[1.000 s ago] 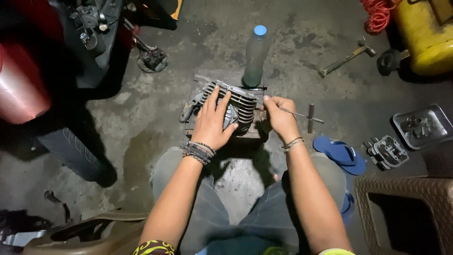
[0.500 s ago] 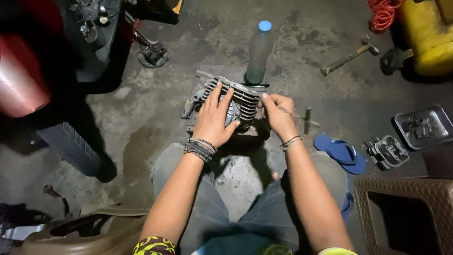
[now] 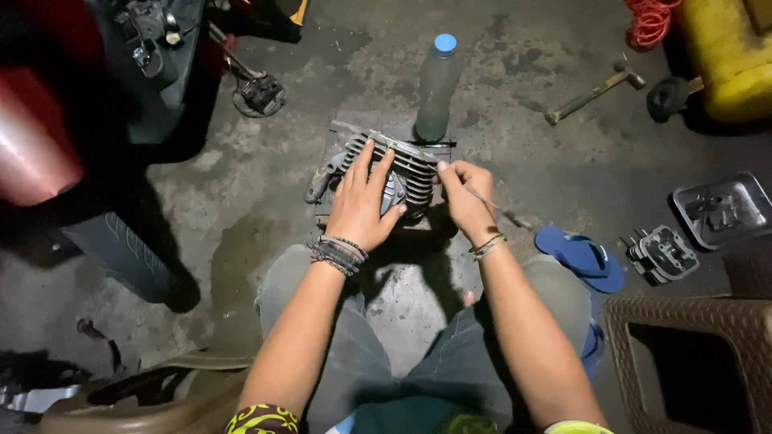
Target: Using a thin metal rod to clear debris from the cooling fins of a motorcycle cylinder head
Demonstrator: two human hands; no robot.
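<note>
Still pressing left hand (image 3: 363,201) flat on finned engine cylinder (image 3: 406,169); right hand (image 3: 465,197) pinching thin tool (image 3: 490,201) beside it, now angled lower.

Grey metal and grey floor, broken by blue, yellow and red.

The finned engine cylinder (image 3: 394,173) is dull silver-grey with dark gaps between its ribs; the floor (image 3: 265,201) is mottled grey concrete with darker stains. The clear bottle (image 3: 438,88) has a bright blue cap. The sandal (image 3: 581,259) is solid blue. The tank (image 3: 728,56) is yellow, the coiled hose (image 3: 647,20) orange-red, the rounded panel (image 3: 36,145) glossy red. The tray (image 3: 721,210) is pale silver. The woven stool (image 3: 691,362) is brown. Dark beaded bands circle the left wrist (image 3: 339,254); the trousers (image 3: 322,321) are grey, and the left sleeve (image 3: 261,419) has a yellow pattern on black.
</note>
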